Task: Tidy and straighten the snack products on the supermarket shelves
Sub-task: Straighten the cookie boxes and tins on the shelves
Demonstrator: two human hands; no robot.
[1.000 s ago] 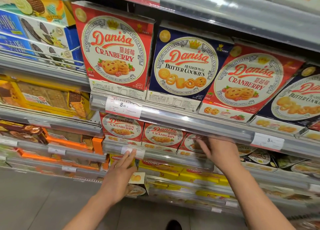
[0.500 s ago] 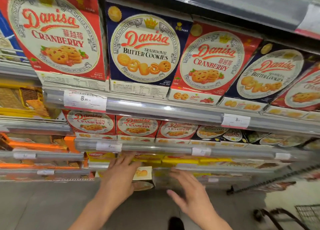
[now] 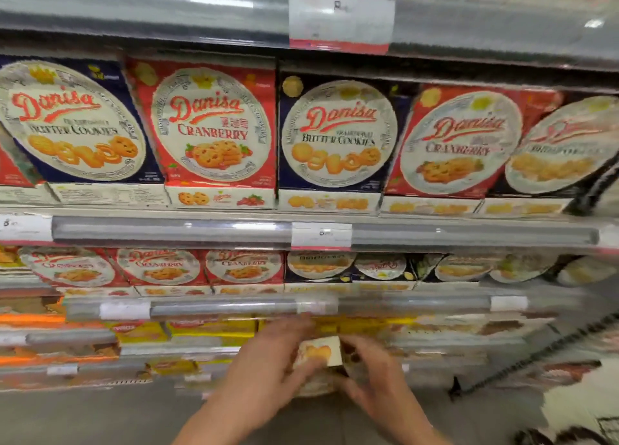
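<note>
Down at the lowest shelves, both hands meet on one small cream box (image 3: 321,351) printed with golden biscuits. The left hand (image 3: 268,361) comes in from the left with its fingers curved against the box's near side, and the right hand (image 3: 371,376) closes on the opposite side, fingers bent round the edge. The box faces outward toward the aisle, its printed front tipped up a little; which way its long axis runs is hard to judge, since the hands cover its lower half and everything there is smeared by motion. Behind the hands lie yellow packs (image 3: 211,328), flat on their shelf. Above them stands a row of small red cranberry tins (image 3: 160,267), fronts outward, with darker tins (image 3: 320,265) to the right. Higher up, large Danisa boxes alternate blue butter cookies (image 3: 338,133) and red cranberry (image 3: 211,126), upright; those at the far right lean and overlap. White price tags (image 3: 321,234) sit on the rail; their print is unreadable.
</note>
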